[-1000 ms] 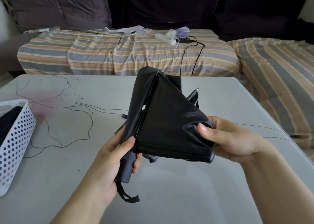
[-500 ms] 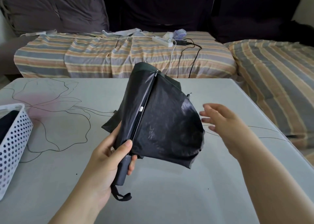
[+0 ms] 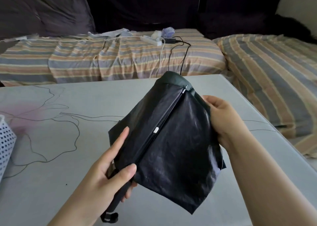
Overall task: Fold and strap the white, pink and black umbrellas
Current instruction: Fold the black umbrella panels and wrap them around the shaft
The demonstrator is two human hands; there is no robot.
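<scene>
Black umbrella point(image 3: 171, 140) held above table point(image 3: 68, 183); left hand point(image 3: 109, 171) grips handle end, thumb on canopy; right hand point(image 3: 223, 121) apparently pinches far panel (fingertips hidden); risk: loose slick panels bunching, strap won't close.

Two bare forearms, left hand point(image 3: 109, 167), right hand point(image 3: 223, 121), no sleeves

basket point(image 3: 6, 140) cropped, right fingers point(image 3: 208, 99) perhaps hidden

Soft, dim daylight, faint shadows, sheen on the black umbrella point(image 3: 173, 150) (wide-angle bending at edges), slightly soft focus
</scene>
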